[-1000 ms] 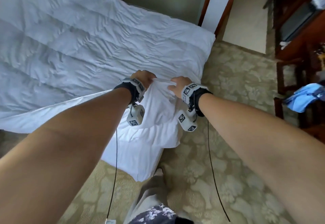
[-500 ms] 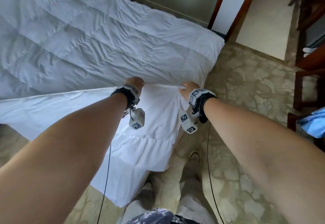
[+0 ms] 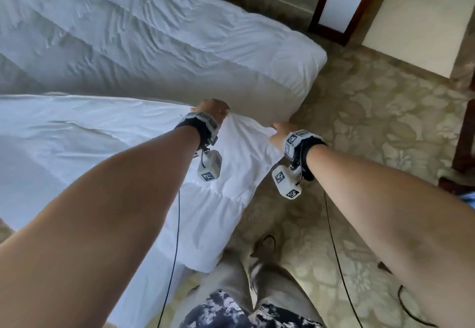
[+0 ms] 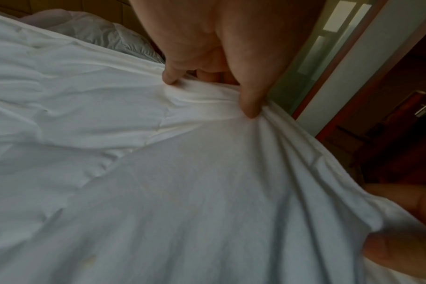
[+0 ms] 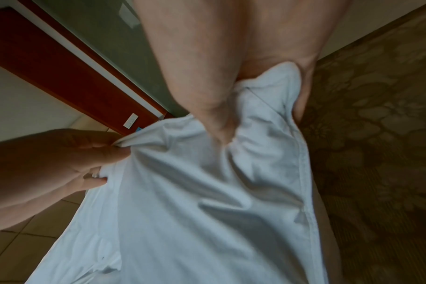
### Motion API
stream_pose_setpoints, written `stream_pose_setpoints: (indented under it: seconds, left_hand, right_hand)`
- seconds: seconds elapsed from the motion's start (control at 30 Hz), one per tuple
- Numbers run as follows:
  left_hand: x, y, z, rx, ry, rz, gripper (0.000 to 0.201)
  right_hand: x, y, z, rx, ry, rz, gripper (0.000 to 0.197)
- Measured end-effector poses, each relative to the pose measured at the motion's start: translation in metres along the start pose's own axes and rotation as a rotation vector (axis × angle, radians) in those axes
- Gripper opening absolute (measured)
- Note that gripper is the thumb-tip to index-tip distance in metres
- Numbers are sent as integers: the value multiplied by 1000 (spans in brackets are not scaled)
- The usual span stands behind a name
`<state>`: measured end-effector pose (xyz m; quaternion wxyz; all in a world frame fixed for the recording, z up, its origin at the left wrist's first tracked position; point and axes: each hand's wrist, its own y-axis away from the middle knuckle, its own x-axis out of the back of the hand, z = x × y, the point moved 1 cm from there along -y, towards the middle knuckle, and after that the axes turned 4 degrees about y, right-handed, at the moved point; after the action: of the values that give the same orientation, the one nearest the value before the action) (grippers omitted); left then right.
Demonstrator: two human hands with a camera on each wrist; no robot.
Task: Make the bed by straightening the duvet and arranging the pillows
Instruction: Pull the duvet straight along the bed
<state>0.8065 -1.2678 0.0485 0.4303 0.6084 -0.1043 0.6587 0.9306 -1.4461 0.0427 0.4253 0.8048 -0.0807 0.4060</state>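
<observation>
A white duvet (image 3: 102,147) hangs from my two hands over the near side of the bed (image 3: 154,44), whose quilted white top is wrinkled. My left hand (image 3: 210,107) grips the duvet's upper edge, fingers curled into bunched cloth (image 4: 182,173). My right hand (image 3: 281,132) grips the same edge close to its corner, a short way to the right. In the right wrist view the corner (image 5: 268,92) is tucked into my right hand (image 5: 231,115), and my left hand (image 5: 61,163) pinches the hem beside it. No pillow is clearly in view.
Patterned beige carpet (image 3: 372,122) lies right of the bed. A dark red door frame (image 3: 334,19) and a tiled doorway stand at the upper right, wooden furniture (image 3: 462,134) at the right edge. My legs and a shoe (image 3: 264,245) are below; cables hang from both wrists.
My hands have moved apart along the duvet's edge and lifted it over the bed's near side. My view has tipped down and my feet have shifted.
</observation>
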Motion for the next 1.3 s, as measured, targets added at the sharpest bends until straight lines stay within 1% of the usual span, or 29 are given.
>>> stream_pose_setpoints:
  seconds: [0.07,0.1,0.13,0.17,0.2,0.23,0.27,0.33,0.37,0.43,0.5,0.57,0.63,0.7,0.77,0.83,0.87,0.93,0.97,1.03,1.07,1.14,1.2,1.24,1.27,1.3]
  left_hand:
    - [-1,-25,4,15,18,-19,31]
    - [-4,-33,3,18,15,-33,31]
    - [-9,-43,1,20,8,-50,30]
    - [-14,-54,-2,21,7,-65,30]
    - [-18,-63,-3,28,14,-73,29]
    - [-22,-73,-4,33,15,-83,29]
    - [-26,-80,-3,27,12,-94,29]
    - [-32,-101,-3,6,12,-130,31]
    - [-34,-110,-2,-1,26,-140,31]
    - [-41,-129,-4,11,76,-166,30]
    - [-50,-143,-13,32,141,-164,27]
    - [-61,-150,-21,50,194,-208,27]
    - [-68,-150,-31,50,227,-199,26]
    - [-75,-150,-43,95,314,-151,26]
    - [-83,-147,-56,158,369,-122,27]
    - [-88,-143,-66,196,383,-131,26]
    - [-90,-131,-80,263,409,-116,26]
    - [-95,-127,-83,301,418,-156,28]
    - [-97,-121,-87,342,427,-174,29]
    - [-106,-99,-97,477,473,-191,29]
    - [-117,-84,-107,570,499,-175,29]
    - [-137,-57,-122,733,547,-125,27]
    - [-156,-23,-128,869,631,-59,20]
    - [-168,-6,-129,923,669,-38,18]
    - [-175,6,-129,969,696,-31,22]
    - [-182,19,-128,1004,707,-29,31]
  right_hand:
    - [6,-23,4,59,-6,-22,23]
    - [6,-32,4,57,26,-42,18]
    - [7,-42,6,69,33,-50,10]
    - [7,-56,10,54,52,-62,11]
    - [6,-67,12,65,41,-58,18]
    - [5,-81,15,32,60,-69,15]
    - [4,-88,18,44,53,-72,5]
    - [5,-111,21,37,96,-92,32]
    - [8,-119,21,11,108,-123,36]
    - [12,-140,18,-25,154,-222,35]
    - [10,-164,13,-49,182,-307,37]
    - [2,-181,7,-52,235,-350,33]
    - [-5,-190,3,-40,303,-316,34]
    - [-11,-197,-5,-15,283,-274,36]
    - [-17,-203,-12,-9,262,-296,33]
    - [-22,-205,-15,-4,231,-322,34]
    - [-23,-208,-30,57,269,-350,32]
    - [-20,-209,-33,78,272,-338,31]
    - [-20,-210,-37,96,286,-337,31]
    - [-24,-213,-47,174,315,-329,32]
    - [-30,-215,-54,237,339,-321,33]
    - [-41,-216,-60,302,348,-313,34]
    - [-61,-218,-63,344,402,-304,46]
    - [-72,-217,-63,328,416,-323,42]
    - [-80,-218,-62,323,416,-334,31]
    - [-89,-219,-62,309,420,-333,33]
